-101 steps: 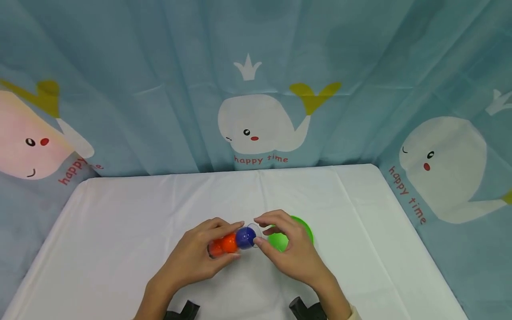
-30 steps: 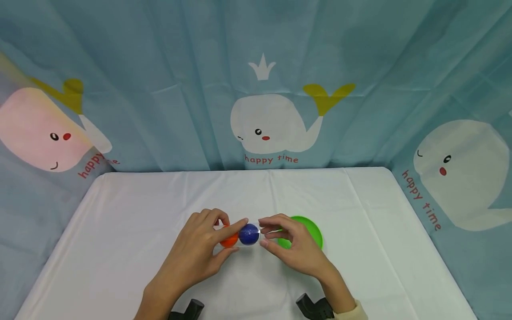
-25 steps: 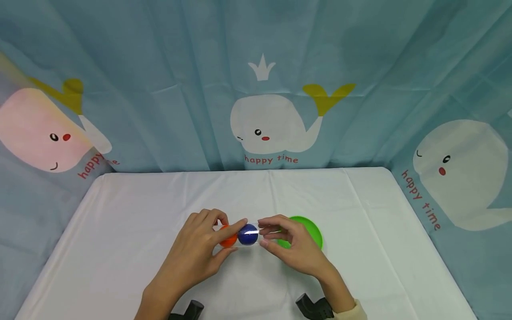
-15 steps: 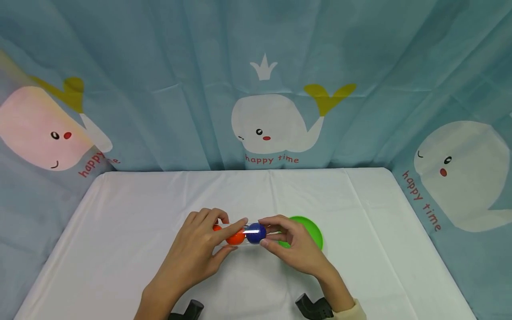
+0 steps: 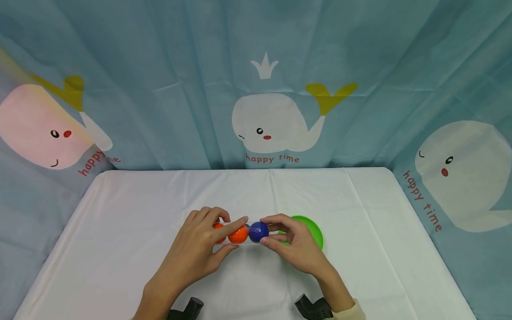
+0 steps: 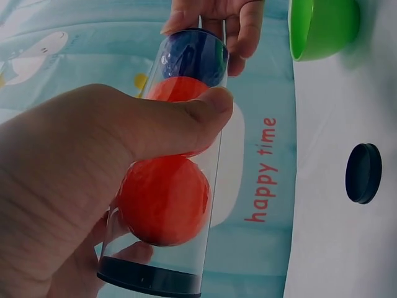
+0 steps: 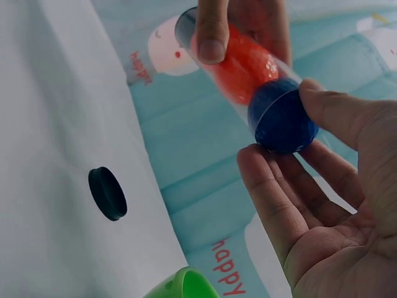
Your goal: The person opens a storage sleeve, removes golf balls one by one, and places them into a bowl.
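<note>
A clear tube is held almost level above the table, its left end closed by a dark cap. My left hand grips it, thumb and fingers around the wall. Inside sit two orange balls, partly covered by the left fingers in the head view. A dark blue ball bulges partly out of the tube's open right end. My right hand pinches this ball, thumb on one side and fingertips on the other.
A green bowl stands on the white table behind the right hand. A loose dark lid lies on the table, seen in both wrist views. A whale-print curtain hangs around the table.
The blue ball has moved right, from inside the tube to partly out at its mouth, between my right fingers. The orange balls have slid right behind it. My left hand stays nearly still lately.
</note>
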{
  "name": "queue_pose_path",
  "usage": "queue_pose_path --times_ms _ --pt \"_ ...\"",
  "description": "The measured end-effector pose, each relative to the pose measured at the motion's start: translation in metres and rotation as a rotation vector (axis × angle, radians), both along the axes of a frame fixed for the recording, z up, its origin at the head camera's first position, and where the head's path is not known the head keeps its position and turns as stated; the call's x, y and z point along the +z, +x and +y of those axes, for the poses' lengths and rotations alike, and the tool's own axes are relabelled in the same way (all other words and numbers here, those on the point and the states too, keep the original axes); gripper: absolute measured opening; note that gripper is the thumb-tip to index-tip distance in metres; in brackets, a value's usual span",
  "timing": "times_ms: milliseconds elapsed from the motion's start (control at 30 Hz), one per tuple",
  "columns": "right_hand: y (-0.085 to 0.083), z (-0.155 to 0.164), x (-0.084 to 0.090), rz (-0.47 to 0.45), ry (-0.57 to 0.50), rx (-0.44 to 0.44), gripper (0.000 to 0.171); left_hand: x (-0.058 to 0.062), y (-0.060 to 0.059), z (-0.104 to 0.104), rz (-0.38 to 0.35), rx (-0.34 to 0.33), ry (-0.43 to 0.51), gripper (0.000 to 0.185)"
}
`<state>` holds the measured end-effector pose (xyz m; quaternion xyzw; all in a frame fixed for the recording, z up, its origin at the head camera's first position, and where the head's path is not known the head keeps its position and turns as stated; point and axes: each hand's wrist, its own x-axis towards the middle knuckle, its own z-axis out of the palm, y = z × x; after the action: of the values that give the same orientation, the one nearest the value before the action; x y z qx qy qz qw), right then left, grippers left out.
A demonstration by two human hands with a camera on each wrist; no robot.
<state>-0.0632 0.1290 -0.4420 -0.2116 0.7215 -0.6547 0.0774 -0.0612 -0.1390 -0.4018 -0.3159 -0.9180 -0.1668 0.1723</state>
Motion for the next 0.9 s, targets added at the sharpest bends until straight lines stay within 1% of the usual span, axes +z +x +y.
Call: queue_pose_path --times_ms 267,433,600,900 --pt "-0.002 0.003 0.002 0.004 -0.022 0.000 0.033 -0.002 0.000 -0.001 -0.017 0.011 -0.006 0.066" --pt "-0.003 0.005 0.003 0.032 -0.016 -0.034 0.033 -0.004 0.000 -0.001 -0.020 0.028 -0.011 0.064" --pt "-0.004 0.011 0.005 0.057 -0.024 -0.042 0.035 -0.004 -0.001 -0.002 -0.026 0.029 0.006 0.063" --pt "-0.004 0.030 0.009 0.074 -0.019 -0.094 0.036 -0.003 -0.002 -0.001 -0.065 0.036 -0.004 0.061"
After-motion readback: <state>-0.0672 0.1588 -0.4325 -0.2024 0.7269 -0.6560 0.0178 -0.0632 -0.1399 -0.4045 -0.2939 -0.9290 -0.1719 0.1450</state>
